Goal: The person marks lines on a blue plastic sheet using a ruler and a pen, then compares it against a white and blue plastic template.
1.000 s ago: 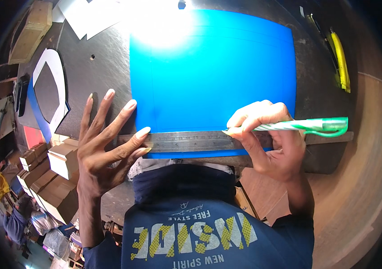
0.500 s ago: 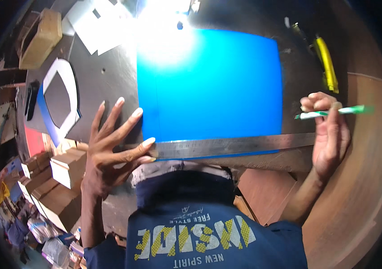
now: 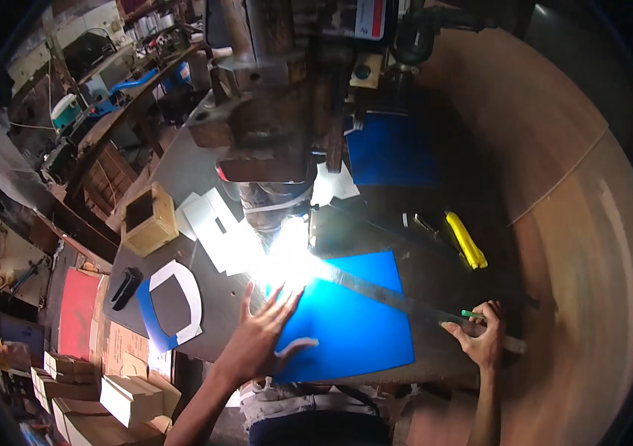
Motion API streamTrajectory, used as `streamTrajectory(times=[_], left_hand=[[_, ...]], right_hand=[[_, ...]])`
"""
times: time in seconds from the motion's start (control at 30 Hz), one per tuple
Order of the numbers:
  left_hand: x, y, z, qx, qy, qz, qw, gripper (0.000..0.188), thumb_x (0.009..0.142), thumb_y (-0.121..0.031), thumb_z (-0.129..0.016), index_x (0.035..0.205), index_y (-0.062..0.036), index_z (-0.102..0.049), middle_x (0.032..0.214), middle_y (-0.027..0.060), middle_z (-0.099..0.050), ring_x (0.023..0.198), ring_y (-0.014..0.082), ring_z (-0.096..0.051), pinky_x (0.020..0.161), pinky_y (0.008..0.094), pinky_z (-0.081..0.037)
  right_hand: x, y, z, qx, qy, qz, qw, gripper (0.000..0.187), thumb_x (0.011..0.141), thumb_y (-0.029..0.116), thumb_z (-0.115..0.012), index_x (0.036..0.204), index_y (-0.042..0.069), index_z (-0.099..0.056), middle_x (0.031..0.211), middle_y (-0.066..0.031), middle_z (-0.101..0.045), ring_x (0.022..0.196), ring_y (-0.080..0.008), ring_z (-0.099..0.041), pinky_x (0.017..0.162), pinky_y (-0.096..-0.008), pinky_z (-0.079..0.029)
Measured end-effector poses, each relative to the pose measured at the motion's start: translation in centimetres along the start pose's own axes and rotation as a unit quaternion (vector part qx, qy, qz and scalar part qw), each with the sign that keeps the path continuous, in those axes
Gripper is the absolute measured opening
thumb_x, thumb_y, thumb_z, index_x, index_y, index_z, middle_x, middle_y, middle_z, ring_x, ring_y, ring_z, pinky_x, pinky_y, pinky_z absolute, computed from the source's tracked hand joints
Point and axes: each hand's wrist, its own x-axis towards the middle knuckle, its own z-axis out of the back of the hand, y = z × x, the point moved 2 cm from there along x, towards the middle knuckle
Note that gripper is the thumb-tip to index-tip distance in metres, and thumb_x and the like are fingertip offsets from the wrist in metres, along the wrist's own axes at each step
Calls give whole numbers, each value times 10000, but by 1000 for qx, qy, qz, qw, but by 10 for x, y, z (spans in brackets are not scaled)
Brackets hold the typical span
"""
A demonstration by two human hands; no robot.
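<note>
A bright blue sheet [image 3: 354, 327] lies on the dark table near its front edge. My left hand [image 3: 266, 333] rests on its left part, fingers stretched out and thumb apart. A steel ruler [image 3: 376, 291] slants across the sheet from the glare at upper left to beyond the right edge. At the ruler's right part is my right hand [image 3: 481, 338], with a green-and-white pen [image 3: 471, 314] in its curled fingers and the thumb by the ruler. Whether that hand also grips the ruler, I cannot tell.
A machine with a lit lamp [image 3: 287, 256] stands at the back. Around it are a second blue sheet [image 3: 391, 152], white cut pieces [image 3: 212, 223] and a wooden box [image 3: 149, 219]. A yellow cutter [image 3: 466, 239] lies right; a white-and-blue frame [image 3: 192, 297] and black stapler-like tool [image 3: 126, 288] lie left.
The view has tilted up, showing the machine. The ruler has gone from along the sheet's near edge to a slant across it. My left hand has shifted onto the sheet.
</note>
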Motion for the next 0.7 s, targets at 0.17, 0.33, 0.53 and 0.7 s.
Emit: streamTrajectory(times=[0.17,0.33,0.53,0.7], left_hand=[[-33,-17,-14,52,122,19,991,879,1009,-707,-351,1666,-155,-161,1724,129,-163,1598,305,-105,1178,743,30],[-63,-60,-6,42,107,153,982,759,1067,-563,-307,1639,-70,-228,1653,222,-243,1504,381,-255,1163,707,-54],[-73,-72,-12,38,62,243,967,875,1041,-593,-384,1588,74,-237,1514,284,-343,1423,363,-329,1165,676,-96],[-55,-56,-26,36,-32,212,976,906,1023,-596,-458,1516,152,-325,1381,269,-420,1314,365,-361,1124,649,-132]], right_hand=[[15,27,-20,20,-66,-76,995,573,746,384,-940,800,38,-487,744,-62,-487,639,-182,-480,565,-356,-418],[48,33,-35,-18,-4,-80,997,513,784,391,-911,891,20,-573,883,-136,-589,778,-268,-600,664,-389,-496],[86,13,-48,-118,-77,74,987,371,918,278,-774,1128,11,-626,1111,-188,-635,1111,-404,-610,1128,-535,-388],[83,-8,-54,-153,-27,40,987,410,932,249,-740,1234,5,-606,1172,-203,-625,1200,-405,-570,1194,-560,-314]])
